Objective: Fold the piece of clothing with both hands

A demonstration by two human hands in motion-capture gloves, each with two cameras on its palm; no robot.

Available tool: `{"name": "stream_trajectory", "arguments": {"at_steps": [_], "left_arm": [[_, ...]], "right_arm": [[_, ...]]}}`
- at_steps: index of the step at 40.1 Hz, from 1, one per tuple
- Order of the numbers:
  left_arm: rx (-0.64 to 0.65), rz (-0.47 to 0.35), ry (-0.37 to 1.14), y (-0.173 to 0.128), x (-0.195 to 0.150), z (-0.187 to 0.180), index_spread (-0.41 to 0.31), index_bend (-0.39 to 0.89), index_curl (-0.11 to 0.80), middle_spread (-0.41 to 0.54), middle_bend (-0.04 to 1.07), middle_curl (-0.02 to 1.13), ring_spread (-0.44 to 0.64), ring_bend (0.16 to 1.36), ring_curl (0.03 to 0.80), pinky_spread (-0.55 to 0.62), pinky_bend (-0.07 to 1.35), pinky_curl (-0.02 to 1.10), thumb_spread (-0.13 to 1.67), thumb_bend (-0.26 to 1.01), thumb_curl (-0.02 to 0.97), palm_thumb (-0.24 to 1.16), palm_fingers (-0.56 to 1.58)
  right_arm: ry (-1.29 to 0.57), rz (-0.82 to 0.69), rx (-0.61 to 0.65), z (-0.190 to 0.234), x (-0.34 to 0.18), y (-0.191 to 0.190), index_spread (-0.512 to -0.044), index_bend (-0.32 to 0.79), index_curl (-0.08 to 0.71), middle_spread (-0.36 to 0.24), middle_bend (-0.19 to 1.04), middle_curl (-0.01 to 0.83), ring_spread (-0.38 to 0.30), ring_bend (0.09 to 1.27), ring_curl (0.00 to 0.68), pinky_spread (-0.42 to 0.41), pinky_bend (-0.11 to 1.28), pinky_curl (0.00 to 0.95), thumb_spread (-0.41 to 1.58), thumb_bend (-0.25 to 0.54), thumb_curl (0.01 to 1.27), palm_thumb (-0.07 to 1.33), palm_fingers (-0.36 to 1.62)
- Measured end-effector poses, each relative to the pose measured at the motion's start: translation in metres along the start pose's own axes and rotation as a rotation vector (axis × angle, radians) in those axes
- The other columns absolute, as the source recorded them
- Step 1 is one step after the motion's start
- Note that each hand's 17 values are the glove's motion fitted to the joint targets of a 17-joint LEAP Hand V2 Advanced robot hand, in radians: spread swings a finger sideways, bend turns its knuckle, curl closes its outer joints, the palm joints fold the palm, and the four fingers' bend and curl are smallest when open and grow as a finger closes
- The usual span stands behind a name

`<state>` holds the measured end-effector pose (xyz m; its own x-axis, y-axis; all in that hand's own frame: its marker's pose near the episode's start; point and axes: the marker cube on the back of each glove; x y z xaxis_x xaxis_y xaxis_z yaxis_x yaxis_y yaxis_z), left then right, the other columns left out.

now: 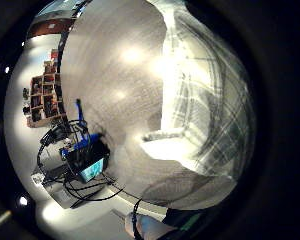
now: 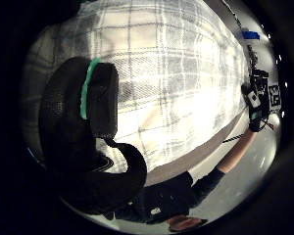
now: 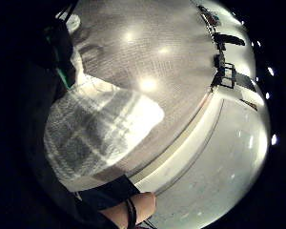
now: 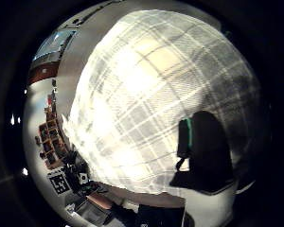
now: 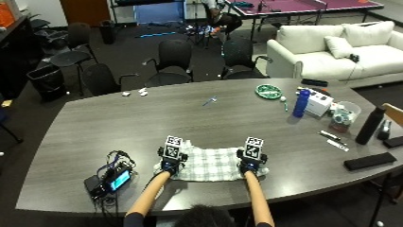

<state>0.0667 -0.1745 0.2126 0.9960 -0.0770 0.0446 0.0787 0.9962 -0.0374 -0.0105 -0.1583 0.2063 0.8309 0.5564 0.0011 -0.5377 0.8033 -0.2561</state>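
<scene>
table [image 5: 189,118]: large, dark grey wood grain, rounded corners; it carries everything named below.
plaid cloth [image 5: 211,164]: white with a grey check, lying folded and flat near the table's near edge, about midway along it, in front of the person; it fills most of both thumb side palm views [image 2: 176,83] [image 4: 146,99], and its edge shows in the little finger side views [image 1: 205,105] [image 3: 95,129].
left hand [image 5: 170,161]: black glove, resting on the cloth's left end; its thumb [image 2: 100,98] shows lying over the plaid; whether the grip pinches the fabric or only presses on it cannot be told.
right hand [image 5: 250,163]: black glove, on the cloth's right end; a dark fingertip [image 4: 203,142] lies against the plaid; the state of its grip cannot be told either.
device with a lit screen [image 5: 112,179]: black, amid tangled cables, near the table's near left corner, well apart from the cloth.
black bottle [image 5: 369,125]: upright by the table's right edge.
blue bottle [image 5: 302,102]: upright toward the far right of the table, just beside a white box [image 5: 319,104].
green plate [image 5: 269,91]: near the table's far edge, right of centre.
black flat case [image 5: 370,161]: near the table's right near edge.
</scene>
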Motion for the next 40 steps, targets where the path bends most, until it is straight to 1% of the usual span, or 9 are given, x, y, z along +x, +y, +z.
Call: {"name": "stream_trajectory", "arguments": {"at_steps": [4,6,10,14,16,19,26,33,40], "left_arm": [[-0.011,0.027,0.002,0.003,0.002,-0.001,-0.086,0.27,0.473,0.049,0.2,0.41,0.19,0.43,0.366,0.32,0.12,0.25,1.39,-0.01,0.33,0.27,0.38],[-0.069,0.031,0.007,0.008,0.002,0.0,-0.089,0.26,0.472,0.048,0.21,0.41,0.19,0.43,0.363,0.32,0.12,0.24,1.39,-0.01,0.326,0.27,0.38],[-0.115,0.033,0.019,0.011,0.003,-0.001,-0.091,0.25,0.47,0.047,0.21,0.41,0.19,0.43,0.361,0.32,0.13,0.23,1.39,-0.01,0.314,0.26,0.39],[-0.112,0.025,0.019,0.01,0.002,-0.006,-0.091,0.23,0.464,0.039,0.2,0.41,0.18,0.43,0.358,0.31,0.14,0.23,1.39,-0.01,0.306,0.25,0.41],[-0.126,0.02,0.019,0.01,0.0,-0.007,-0.091,0.22,0.463,0.037,0.2,0.41,0.18,0.44,0.359,0.3,0.14,0.22,1.39,-0.01,0.303,0.25,0.41],[-0.145,0.001,0.017,0.012,-0.004,-0.01,-0.092,0.21,0.461,0.035,0.2,0.41,0.17,0.44,0.355,0.3,0.14,0.22,1.39,-0.01,0.298,0.25,0.42],[-0.135,-0.055,0.081,0.014,-0.016,-0.017,-0.092,0.2,0.46,0.033,0.2,0.42,0.16,0.44,0.353,0.29,0.14,0.21,1.36,-0.03,0.278,0.19,0.43],[-0.202,-0.029,0.179,0.023,-0.019,-0.024,-0.099,0.19,0.454,0.017,0.2,0.42,0.15,0.43,0.346,0.27,0.15,0.22,1.3,-0.03,0.25,0.09,0.48],[-0.203,-0.027,0.184,0.032,-0.03,-0.034,-0.099,0.19,0.449,0.012,0.2,0.42,0.15,0.43,0.345,0.25,0.15,0.22,1.28,-0.02,0.243,0.06,0.49]], "right_arm": [[-0.03,-0.035,0.051,-0.002,-0.011,0.002,-0.147,-0.01,0.16,-0.045,0.29,0.433,-0.108,0.63,0.438,-0.11,0.7,0.389,1.24,0.058,0.51,0.7,0.86],[-0.034,-0.071,0.057,-0.002,-0.017,0.005,-0.159,0.04,0.161,-0.07,0.28,0.436,-0.143,0.64,0.442,-0.188,0.74,0.396,1.22,0.086,0.52,0.78,1.01],[-0.028,-0.104,0.066,-0.002,-0.022,0.009,-0.186,0.12,0.19,-0.126,0.31,0.458,-0.197,0.67,0.459,-0.265,0.71,0.396,1.11,0.085,0.55,0.86,1.19],[-0.031,-0.121,0.054,-0.001,-0.022,0.013,-0.214,0.17,0.231,-0.164,0.32,0.472,-0.219,0.67,0.471,-0.31,0.67,0.398,0.96,0.056,0.58,0.91,1.24],[-0.038,-0.124,0.058,-0.001,-0.019,0.013,-0.215,0.14,0.238,-0.175,0.32,0.475,-0.226,0.68,0.475,-0.32,0.67,0.399,0.93,0.043,0.58,0.92,1.22],[-0.033,-0.097,0.073,-0.001,-0.008,0.008,-0.233,0.2,0.275,-0.188,0.33,0.484,-0.238,0.64,0.466,-0.336,0.64,0.39,0.79,0.008,0.61,0.94,1.26],[-0.012,0.094,0.119,-0.009,0.047,-0.013,-0.242,0.19,0.324,-0.202,0.34,0.497,-0.249,0.6,0.46,-0.352,0.62,0.388,0.61,-0.024,0.66,0.96,1.27],[-0.182,0.178,0.113,-0.027,0.095,-0.021,-0.244,0.18,0.36,-0.207,0.33,0.505,-0.251,0.59,0.462,-0.351,0.6,0.391,0.5,-0.024,0.69,0.99,1.27],[-0.284,0.185,0.169,-0.066,0.098,-0.014,-0.245,0.19,0.39,-0.204,0.33,0.514,-0.254,0.58,0.468,-0.35,0.59,0.396,0.42,-0.029,0.71,1.0,1.27]]}}
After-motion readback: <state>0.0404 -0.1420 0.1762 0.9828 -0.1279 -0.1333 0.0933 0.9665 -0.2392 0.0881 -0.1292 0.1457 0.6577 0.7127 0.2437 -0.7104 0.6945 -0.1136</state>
